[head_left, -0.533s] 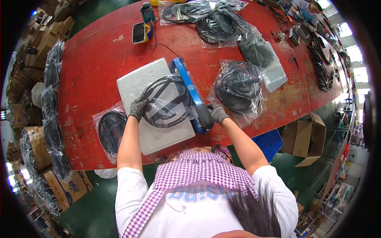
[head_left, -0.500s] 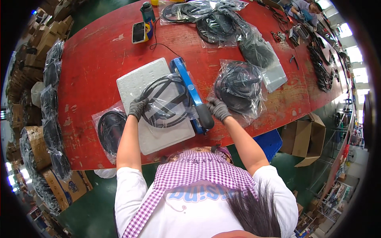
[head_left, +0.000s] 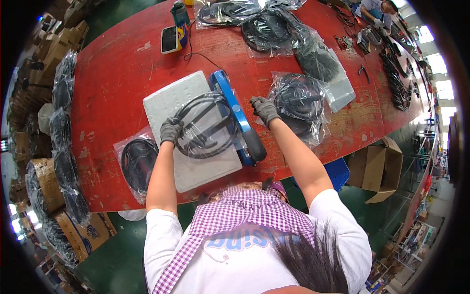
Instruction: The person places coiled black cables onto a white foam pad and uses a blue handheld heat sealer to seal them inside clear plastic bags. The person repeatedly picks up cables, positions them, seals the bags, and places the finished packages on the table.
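My gloved left hand (head_left: 171, 130) is closed on the left edge of a clear plastic bag holding a coiled black cable (head_left: 204, 128). The bag lies on a white foam board (head_left: 210, 171), its right side reaching to a blue bar-shaped heat sealer (head_left: 236, 109) with a black handle end. The sealer's arm lies down along the bag's edge. My gloved right hand (head_left: 265, 110) is off the sealer, to its right, with its fingers stretched leftward and nothing seen in them. Just beyond it lie stacked bagged coils (head_left: 299, 100).
Another bagged coil (head_left: 138, 164) lies left of the board on the red table (head_left: 110, 108). Further back are a phone (head_left: 169, 39), a bottle (head_left: 180, 14) and more bagged cables (head_left: 267, 32). Pliers (head_left: 363, 73) lie at right. A cardboard box (head_left: 374, 169) stands below the table edge.
My right hand has moved up and slightly left, away from the sealer's handle end. The left hand stays on the bag, and the sealer has barely shifted.
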`<state>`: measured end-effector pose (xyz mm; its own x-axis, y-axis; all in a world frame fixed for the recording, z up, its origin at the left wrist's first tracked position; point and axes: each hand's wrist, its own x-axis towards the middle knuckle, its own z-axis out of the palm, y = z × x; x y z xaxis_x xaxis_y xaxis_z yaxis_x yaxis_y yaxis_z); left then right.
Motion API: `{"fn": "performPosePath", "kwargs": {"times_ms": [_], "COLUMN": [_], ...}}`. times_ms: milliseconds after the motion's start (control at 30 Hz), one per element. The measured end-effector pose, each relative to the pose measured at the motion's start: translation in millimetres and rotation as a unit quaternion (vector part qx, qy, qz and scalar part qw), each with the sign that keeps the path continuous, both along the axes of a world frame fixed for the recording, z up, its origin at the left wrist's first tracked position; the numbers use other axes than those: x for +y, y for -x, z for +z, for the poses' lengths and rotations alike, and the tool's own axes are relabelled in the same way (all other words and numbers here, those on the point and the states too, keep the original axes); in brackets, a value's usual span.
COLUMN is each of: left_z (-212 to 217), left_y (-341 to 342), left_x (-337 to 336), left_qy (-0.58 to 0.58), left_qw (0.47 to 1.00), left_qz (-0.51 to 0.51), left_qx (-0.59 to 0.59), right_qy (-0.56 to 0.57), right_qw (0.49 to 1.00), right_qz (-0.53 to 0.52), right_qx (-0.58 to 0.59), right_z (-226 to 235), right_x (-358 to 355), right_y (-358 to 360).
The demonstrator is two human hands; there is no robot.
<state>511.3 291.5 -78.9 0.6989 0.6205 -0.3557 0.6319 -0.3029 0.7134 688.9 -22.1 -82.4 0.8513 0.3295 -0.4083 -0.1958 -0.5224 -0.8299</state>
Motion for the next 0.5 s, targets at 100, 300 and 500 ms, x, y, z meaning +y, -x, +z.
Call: {"fn": "performPosePath", "kwargs": {"times_ms": [100, 300, 500], "left_z": [7.5, 22.8, 5.0], "left_y": [-1.1, -0.4, 18.0], "left_x": [-1.8, -9.3, -2.0], "left_qy": [0.05, 0.159, 0.185], "left_qw": [0.998, 0.985, 0.977], "left_qz": [0.021, 0.059, 0.1], "left_qx": [0.011, -0.033, 0.038], "right_qy": [0.166, 0.162, 0.105], "right_qw": [0.981, 0.983, 0.984], "right_qz": [0.08, 0.079, 0.044], "right_qx": [-0.068, 0.015, -0.135], "right_z": [4.6, 25.2, -13.3], "right_x": [32.8, 79.8, 78.3], "right_y": [-22.9, -29.1, -42.2]}}
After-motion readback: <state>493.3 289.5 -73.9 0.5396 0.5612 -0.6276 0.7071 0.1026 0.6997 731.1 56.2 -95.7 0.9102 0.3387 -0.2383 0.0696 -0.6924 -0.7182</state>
